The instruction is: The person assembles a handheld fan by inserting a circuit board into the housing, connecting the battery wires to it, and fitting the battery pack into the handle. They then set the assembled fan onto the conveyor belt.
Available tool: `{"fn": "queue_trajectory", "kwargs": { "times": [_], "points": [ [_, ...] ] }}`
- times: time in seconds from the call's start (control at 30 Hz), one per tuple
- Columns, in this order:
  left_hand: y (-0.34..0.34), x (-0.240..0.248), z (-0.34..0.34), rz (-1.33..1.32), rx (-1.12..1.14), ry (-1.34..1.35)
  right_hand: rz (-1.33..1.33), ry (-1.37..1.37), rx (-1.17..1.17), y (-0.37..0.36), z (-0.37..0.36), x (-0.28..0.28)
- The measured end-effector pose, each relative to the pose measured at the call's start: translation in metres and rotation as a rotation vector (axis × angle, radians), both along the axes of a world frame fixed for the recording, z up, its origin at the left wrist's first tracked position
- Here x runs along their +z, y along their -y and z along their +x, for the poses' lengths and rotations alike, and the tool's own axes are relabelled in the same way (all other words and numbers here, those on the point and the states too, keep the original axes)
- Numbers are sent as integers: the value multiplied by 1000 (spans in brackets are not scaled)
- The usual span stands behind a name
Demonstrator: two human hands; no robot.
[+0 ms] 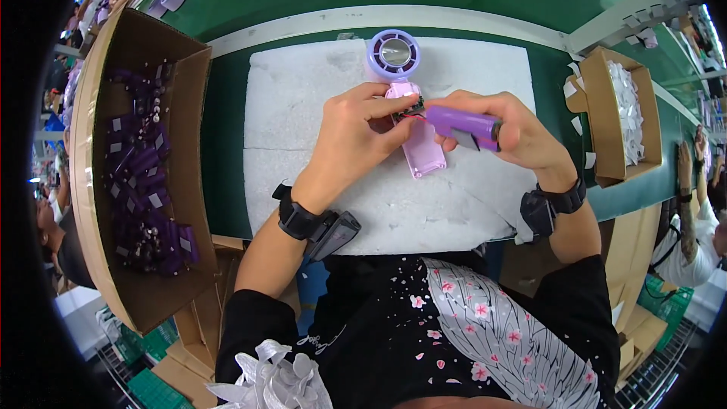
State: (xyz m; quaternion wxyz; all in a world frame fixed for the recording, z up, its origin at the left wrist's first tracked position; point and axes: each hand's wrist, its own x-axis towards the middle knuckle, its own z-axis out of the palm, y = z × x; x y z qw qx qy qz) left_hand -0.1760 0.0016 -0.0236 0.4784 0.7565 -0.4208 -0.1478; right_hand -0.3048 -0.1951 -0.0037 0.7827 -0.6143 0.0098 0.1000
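A handheld fan body in light purple and pink lies on a white foam pad, its round fan head pointing away from me and its handle open toward me. My left hand pinches a small dark circuit board at the upper part of the handle. Thin red and black wires run from the board toward a purple cylindrical battery. My right hand holds that battery above the handle's right side, with a grey patch on its underside. Black bands with small boxes sit on both wrists.
At the left stands a deep cardboard box with many purple batteries. A smaller cardboard box at the right holds white pieces. Behind the pad runs a white rail. Other people's arms show at both sides.
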Motion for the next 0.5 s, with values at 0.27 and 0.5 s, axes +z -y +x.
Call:
{"fn": "queue_trajectory", "kwargs": {
  "times": [0.27, 0.5],
  "points": [
    [0, -1, 2, -41, 7, 50, -454, 214, 8, -20, -7, 7],
    [1, 2, 6, -35, -44, 26, -850, 369, -80, -36, -5, 1]
  ]
}}
